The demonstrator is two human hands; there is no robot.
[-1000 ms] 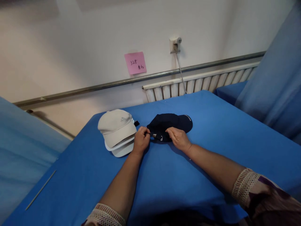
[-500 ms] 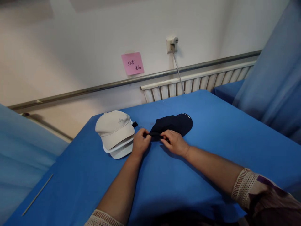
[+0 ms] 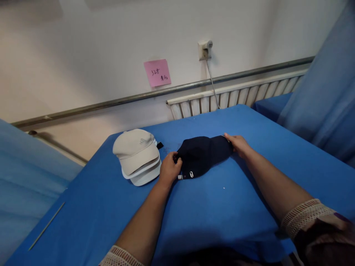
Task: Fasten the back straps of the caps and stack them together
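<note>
A dark navy baseball cap point(image 3: 203, 153) lies on its side on the blue table cover point(image 3: 219, 225), its brim pointing right. My left hand point(image 3: 170, 168) pinches the cap's back edge near the strap. At the brim's far end, my right hand point(image 3: 239, 144) grips the edge between thumb and fingers. A small metal buckle and a pale tag show on the cap's lower edge, by my left hand. Just left of that hand sits a stack of several light caps point(image 3: 137, 155), the top one beige with a small logo, brims facing me.
A thin grey rod point(image 3: 47, 225) lies at the table's left side. Behind the table are a metal rail point(image 3: 116, 102), a white radiator point(image 3: 230, 96) and a corded wall socket point(image 3: 204, 50). Blue curtains point(image 3: 321, 85) hang at both sides; a pink note point(image 3: 157, 72) is on the wall.
My right hand has left the strap area and moved right to the brim. The navy cap has turned, so its buckle and tag now show. My left hand stays at the back edge.
</note>
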